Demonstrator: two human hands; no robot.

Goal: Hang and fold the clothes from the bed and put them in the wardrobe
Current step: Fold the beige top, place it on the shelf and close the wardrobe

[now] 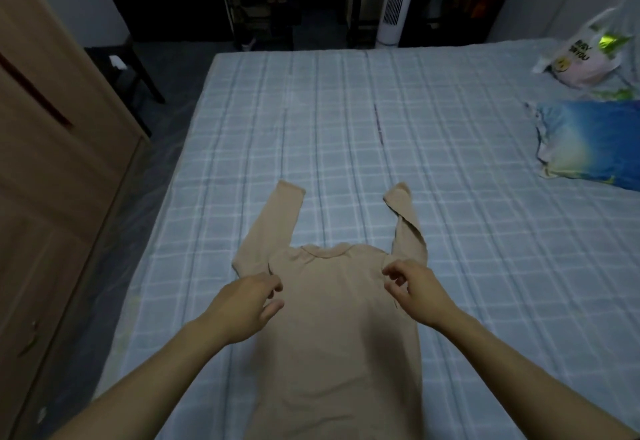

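While beige top (332, 318) lies flat on bed (450, 231), hands hover loosely curled, empty; plastic bag (581, 58) contents unclear.

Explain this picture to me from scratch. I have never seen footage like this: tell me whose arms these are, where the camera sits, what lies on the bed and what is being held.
There is no machine here. One wide-angle camera sits on a person's head and looks forward and down, so the two bare arms entering from below are that person's own. The left hand and the right hand hover at the shoulders of a beige long-sleeved top, fingers loosely curled; whether they pinch the cloth is not clear. The top lies flat on the checked bed, neck away from the person, both sleeves pointing up the bed. At the far right lie a blue pillow and a plastic bag. The wooden wardrobe stands at the left.
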